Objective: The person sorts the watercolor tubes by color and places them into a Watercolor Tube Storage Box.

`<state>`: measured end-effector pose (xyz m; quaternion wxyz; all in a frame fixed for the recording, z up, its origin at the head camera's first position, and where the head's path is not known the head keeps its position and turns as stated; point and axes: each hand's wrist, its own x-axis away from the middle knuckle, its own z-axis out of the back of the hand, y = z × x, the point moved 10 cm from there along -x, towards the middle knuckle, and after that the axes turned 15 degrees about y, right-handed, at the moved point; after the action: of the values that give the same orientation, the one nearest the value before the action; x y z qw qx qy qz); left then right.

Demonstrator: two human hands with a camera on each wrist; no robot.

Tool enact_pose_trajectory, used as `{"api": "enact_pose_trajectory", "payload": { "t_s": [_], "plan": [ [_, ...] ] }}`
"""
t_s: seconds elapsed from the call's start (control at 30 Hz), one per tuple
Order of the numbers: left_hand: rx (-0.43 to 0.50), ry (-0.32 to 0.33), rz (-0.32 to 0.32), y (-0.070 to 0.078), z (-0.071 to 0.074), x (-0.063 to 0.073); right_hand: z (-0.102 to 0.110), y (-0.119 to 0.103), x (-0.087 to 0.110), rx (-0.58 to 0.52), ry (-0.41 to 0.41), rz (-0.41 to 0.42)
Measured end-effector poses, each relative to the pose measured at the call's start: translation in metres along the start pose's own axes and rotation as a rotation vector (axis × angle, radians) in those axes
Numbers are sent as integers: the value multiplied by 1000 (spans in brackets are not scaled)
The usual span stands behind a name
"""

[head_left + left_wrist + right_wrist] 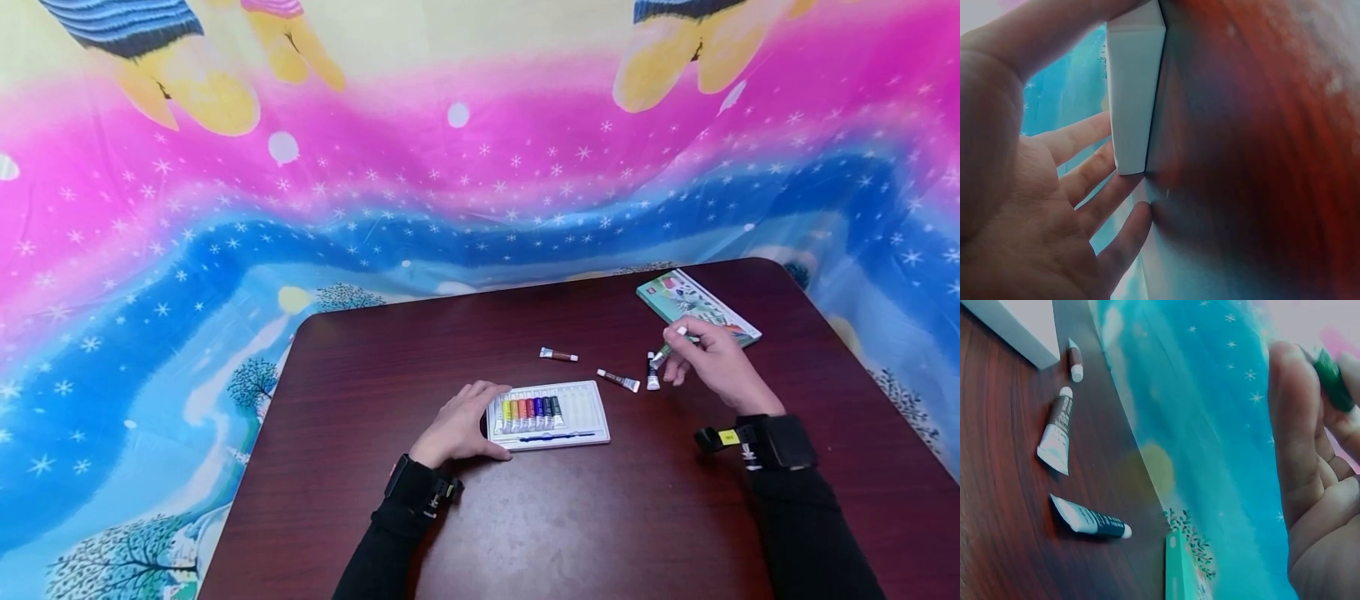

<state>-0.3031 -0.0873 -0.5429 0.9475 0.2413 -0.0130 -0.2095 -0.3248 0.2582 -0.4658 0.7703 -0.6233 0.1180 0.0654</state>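
Note:
On the dark wooden table lies a white plastic tray holding several paint tubes in a row and a blue paintbrush. The left hand grips the tray's left end, thumb at the near edge and fingers toward the far edge. In the left wrist view the tray's side stands between thumb and fingers. Raised above the table, the right hand pinches a green paint tube between thumb and fingers. Just below it lies a black paint tube.
Two brown paint tubes, one behind the tray and one right of it, lie loose. A green-and-white printed box rests at the table's back right, partly behind the right hand. A patterned cloth hangs behind the table.

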Motion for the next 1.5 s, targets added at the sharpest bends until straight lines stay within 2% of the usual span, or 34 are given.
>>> {"api": "enact_pose_trajectory", "payload": {
  "t_s": [0.13,0.2,0.37,0.47,0.63,0.87,1.2,1.37,1.5],
  "plan": [
    [1,3,-8,1,0,0,-4,2,-2,-157,-11,-26],
    [3,2,-8,1,1,0,-2,2,-2,-168,10,-22],
    [8,-2,-3,2,2,0,4,6,-3,-39,100,-12],
    [15,2,-3,2,2,1,4,10,-3,42,123,-40],
    [20,1,-2,2,2,1,-3,15,-2,122,84,-76],
    [28,6,-5,2,3,1,-7,2,-3,173,68,21],
    [18,2,-6,2,2,1,-13,-1,0,183,30,62],
    [21,2,-3,3,3,1,-36,5,3,212,3,76],
    [23,0,0,3,2,1,-81,19,13,247,-104,47]
  ]
}}
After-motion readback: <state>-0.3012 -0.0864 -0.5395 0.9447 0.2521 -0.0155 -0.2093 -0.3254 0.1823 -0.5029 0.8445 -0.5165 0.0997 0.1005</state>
